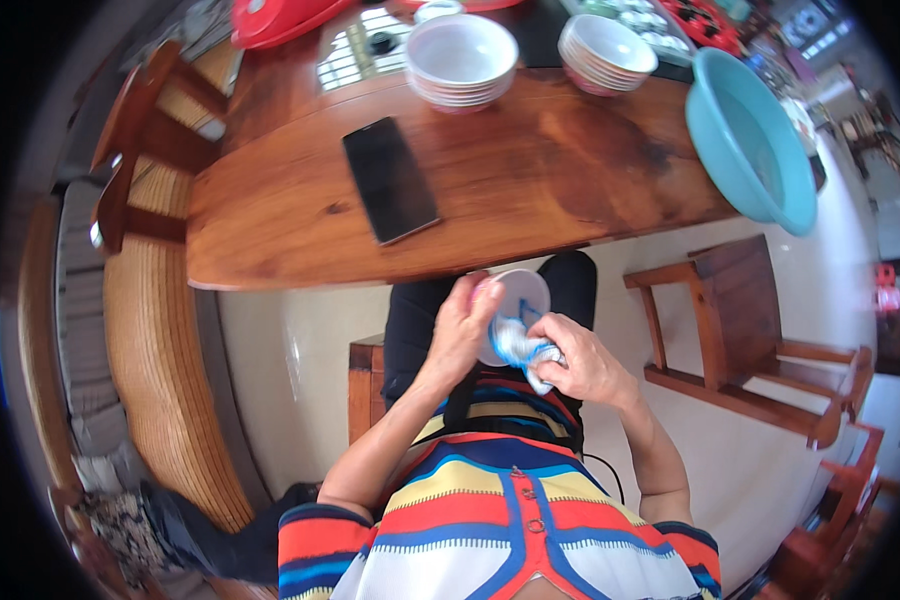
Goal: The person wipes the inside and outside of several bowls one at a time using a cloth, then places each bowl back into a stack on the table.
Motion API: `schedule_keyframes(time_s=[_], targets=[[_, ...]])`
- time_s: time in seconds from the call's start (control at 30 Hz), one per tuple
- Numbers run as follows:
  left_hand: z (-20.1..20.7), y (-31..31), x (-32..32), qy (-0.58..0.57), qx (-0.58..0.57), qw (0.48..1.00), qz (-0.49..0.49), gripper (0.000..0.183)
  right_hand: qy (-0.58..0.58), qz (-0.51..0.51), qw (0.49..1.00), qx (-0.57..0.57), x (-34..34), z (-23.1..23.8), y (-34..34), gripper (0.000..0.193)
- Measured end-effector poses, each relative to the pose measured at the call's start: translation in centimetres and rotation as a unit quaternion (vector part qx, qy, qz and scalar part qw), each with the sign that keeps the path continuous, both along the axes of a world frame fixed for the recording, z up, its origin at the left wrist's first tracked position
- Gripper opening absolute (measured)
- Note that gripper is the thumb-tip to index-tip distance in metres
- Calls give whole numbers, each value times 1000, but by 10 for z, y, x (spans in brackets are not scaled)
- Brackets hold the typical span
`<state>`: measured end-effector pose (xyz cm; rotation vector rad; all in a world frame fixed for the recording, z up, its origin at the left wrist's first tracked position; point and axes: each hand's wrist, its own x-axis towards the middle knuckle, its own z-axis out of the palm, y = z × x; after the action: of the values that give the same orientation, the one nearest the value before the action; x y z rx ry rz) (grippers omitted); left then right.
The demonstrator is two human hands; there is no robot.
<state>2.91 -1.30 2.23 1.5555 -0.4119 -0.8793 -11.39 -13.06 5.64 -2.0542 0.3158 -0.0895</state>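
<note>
Above my lap, just off the table's near edge, my left hand [462,325] grips a white bowl [532,288] by its left side, the opening tilted toward my right. Bunched in my right hand [588,365] is a blue-and-white cloth [513,340], pressed into the bowl's inside. The cloth and fingers cover part of the bowl's inner wall. On the wooden table [280,215] ahead, a stack of white bowls [462,55] stands at the back middle, and a second stack of bowls [607,50] is to its right.
A black phone [390,180] lies on the table left of centre. At its right end sits a large turquoise basin [745,140]. Red containers [280,20] and a tray of small cups [642,22] line the back. Wooden stools [745,340] stand right; a mat-covered bench [160,370] runs left.
</note>
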Motion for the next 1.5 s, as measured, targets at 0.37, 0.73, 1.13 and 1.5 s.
schedule_keyframes(time_s=[0.37,0.73,1.13,1.5], targets=[[-27,2,-19,-28,28,986,-159,40,31,-117,980,-156,-27,13,-6,36],[4,-1,-23,27,38,960,-277,26,-37,-133,985,-99,7,9,-13,35],[-5,0,-24,67,18,975,-212,19,-64,29,901,-428,12,-17,15,50],[-3,8,-20,1,-19,994,-106,63,-124,-200,963,-130,25,-54,-3,22]])
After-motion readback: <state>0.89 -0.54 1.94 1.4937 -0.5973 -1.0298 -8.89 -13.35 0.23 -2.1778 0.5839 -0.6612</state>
